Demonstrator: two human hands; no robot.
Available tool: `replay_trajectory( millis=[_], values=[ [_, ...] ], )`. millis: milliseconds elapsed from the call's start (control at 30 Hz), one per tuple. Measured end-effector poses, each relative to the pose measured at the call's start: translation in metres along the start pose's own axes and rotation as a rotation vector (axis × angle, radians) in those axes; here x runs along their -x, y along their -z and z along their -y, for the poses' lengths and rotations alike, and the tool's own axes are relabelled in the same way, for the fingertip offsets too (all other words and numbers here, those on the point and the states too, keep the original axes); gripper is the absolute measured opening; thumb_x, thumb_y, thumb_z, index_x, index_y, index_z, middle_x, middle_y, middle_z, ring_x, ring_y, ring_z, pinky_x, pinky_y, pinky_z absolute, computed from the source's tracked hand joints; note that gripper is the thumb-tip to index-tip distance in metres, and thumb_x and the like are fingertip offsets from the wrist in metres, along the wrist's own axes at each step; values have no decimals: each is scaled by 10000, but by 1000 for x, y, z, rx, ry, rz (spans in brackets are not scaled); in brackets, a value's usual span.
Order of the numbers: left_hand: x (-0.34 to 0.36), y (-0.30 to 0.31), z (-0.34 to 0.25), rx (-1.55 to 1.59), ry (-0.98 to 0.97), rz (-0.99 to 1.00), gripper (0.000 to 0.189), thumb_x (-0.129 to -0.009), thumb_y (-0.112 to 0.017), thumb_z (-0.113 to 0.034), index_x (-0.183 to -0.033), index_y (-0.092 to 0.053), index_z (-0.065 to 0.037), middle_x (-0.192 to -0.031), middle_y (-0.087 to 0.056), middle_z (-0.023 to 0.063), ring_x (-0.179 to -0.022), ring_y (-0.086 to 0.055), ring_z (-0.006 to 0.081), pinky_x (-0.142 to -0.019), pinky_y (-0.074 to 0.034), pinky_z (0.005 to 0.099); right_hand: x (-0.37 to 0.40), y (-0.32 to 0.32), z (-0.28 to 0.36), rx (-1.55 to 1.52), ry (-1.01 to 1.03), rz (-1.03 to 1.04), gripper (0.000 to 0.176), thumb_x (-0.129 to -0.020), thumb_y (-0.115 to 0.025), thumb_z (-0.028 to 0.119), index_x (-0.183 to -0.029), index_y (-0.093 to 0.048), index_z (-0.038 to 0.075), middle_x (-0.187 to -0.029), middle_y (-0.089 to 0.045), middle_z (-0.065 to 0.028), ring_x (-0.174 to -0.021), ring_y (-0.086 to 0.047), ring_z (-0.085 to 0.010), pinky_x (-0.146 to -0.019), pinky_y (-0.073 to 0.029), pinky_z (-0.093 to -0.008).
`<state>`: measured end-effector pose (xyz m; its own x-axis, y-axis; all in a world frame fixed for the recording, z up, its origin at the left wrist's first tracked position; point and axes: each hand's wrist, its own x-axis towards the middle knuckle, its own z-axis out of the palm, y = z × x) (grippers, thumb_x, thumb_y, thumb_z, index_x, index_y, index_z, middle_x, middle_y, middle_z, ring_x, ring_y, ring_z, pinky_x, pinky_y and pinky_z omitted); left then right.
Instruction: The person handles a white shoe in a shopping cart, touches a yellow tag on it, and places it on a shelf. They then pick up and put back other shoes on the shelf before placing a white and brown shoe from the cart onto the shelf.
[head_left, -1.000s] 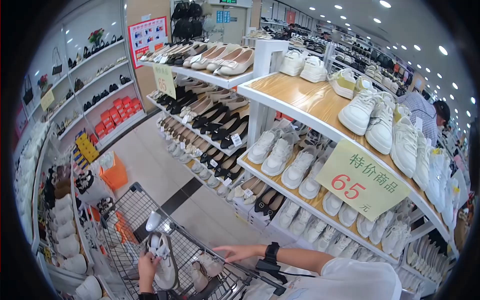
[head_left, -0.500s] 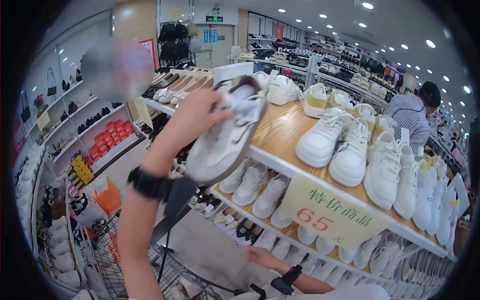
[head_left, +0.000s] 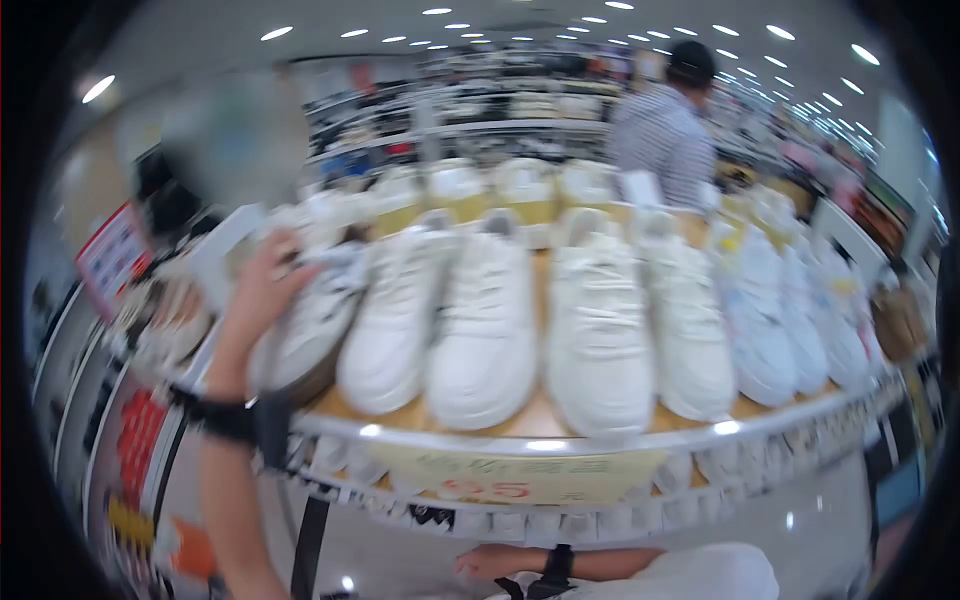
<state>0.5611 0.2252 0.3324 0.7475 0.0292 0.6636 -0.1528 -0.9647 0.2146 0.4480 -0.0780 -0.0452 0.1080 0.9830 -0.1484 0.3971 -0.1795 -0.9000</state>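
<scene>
My left hand [head_left: 262, 290] is at the ankle end of a white lace-up sneaker [head_left: 315, 330] with a brownish sole, its fingers closed on the upper. The sneaker is at the left end of the wooden shelf top, toe toward me, beside a pair of white sneakers [head_left: 480, 350]. Motion blur hides whether its sole rests on the wood. Low in the view, in front of the shelf, my right hand [head_left: 490, 560] has its fingers loosely bent and apart, with nothing visible in it. Both wrists wear black straps.
More white sneakers [head_left: 600, 340] stand in rows along the display shelf [head_left: 540, 420]. A yellow price sign [head_left: 520, 475] hangs at its front edge, above lower shoe rows. Behind it, a person in a checked shirt [head_left: 660, 140] stands facing away. An orange item [head_left: 190, 548] is at lower left.
My left hand has brought the sneaker from mid-air, tilted, to the shelf's left end. My view has swung right to face the shelf. My right hand stays low.
</scene>
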Motion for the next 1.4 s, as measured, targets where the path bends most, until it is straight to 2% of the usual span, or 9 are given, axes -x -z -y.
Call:
replay_trajectory(
  millis=[33, 100, 167, 233, 433, 700, 767, 967, 1400],
  values=[
    [6, 2, 2, 289, 39, 53, 428, -776, -690, -176, -1147, -502, -76, -1073, -594, 82, -902, -554, 204, -830, -445, 332, 2, 4, 3, 81, 36, 42, 285, -804, -561, 235, -1051, -551, 94, -920, -634, -130, -860, -606, -313, -738, -468, -411],
    [24, 12, 0, 310, 217, 120, 610, -796, -628, -76, -1341, -365, -158, -1104, -560, 130, -932, -539, 172, -812, -444, 288, 4, 3, -2, 124, 12, -37, 285, -797, -563, 231, -1047, -553, 93, -915, -629, -136, -864, -600, -322, -734, -463, -426],
    [39, 23, 9, 384, 371, 294, 664, -811, -590, -53, -1396, -298, -168, -1128, -542, 150, -946, -541, 158, -813, -439, 263, 5, 2, -7, 181, 14, -67, 285, -790, -566, 227, -1042, -555, 93, -909, -623, -143, -867, -594, -331, -729, -458, -441],
    [54, 13, 20, 566, 347, 236, 654, -823, -582, -66, -1404, -286, -106, -1156, -537, 147, -995, -537, 179, -856, -424, 273, 8, 2, -14, 126, -10, -69, 267, -764, -587, 229, -994, -573, 93, -879, -618, -144, -847, -592, -337, -717, -455, -451],
    [59, 5, 16, 504, 276, 249, 640, -816, -607, -100, -1369, -308, 22, -1218, -510, 173, -1086, -504, 205, -938, -383, 299, 0, 3, -11, 206, 1, -41, 246, -734, -613, 234, -941, -591, 103, -874, -625, -132, -860, -593, -338, -717, -460, -450],
    [60, 13, 3, 307, 362, 267, 656, -820, -634, -151, -1376, -322, 4, -1259, -486, 192, -1123, -490, 213, -959, -374, 308, -19, -19, -11, 268, 15, -27, 257, -742, -628, 235, -960, -582, 107, -881, -625, -133, -867, -593, -341, -716, -464, -449],
    [71, 12, 17, 421, 226, 232, 642, -836, -619, -170, -1381, -323, -6, -1315, -440, 187, -1178, -454, 212, -996, -342, 312, -22, -26, -9, 278, 30, -13, 262, -744, -630, 235, -966, -580, 107, -884, -625, -133, -867, -592, -344, -716, -464, -450],
    [117, 36, 7, 516, 267, 267, 508, -912, -499, -178, -1370, -356, -9, -1387, -393, 108, -1275, -359, 192, -1060, -232, 298, -24, -45, 4, 309, 52, 92, 259, -757, -603, 231, -976, -571, 97, -888, -618, -157, -856, -586, -363, -714, -462, -457],
    [82, 8, 40, 815, 410, 310, 511, -947, -478, -290, -1366, -362, -21, -1318, -465, 115, -1173, -453, 161, -977, -341, 268, 20, -42, -7, 407, -93, 60, 263, -773, -574, 200, -995, -575, 59, -872, -631, -163, -850, -610, -359, -711, -477, -467]
  ],
)
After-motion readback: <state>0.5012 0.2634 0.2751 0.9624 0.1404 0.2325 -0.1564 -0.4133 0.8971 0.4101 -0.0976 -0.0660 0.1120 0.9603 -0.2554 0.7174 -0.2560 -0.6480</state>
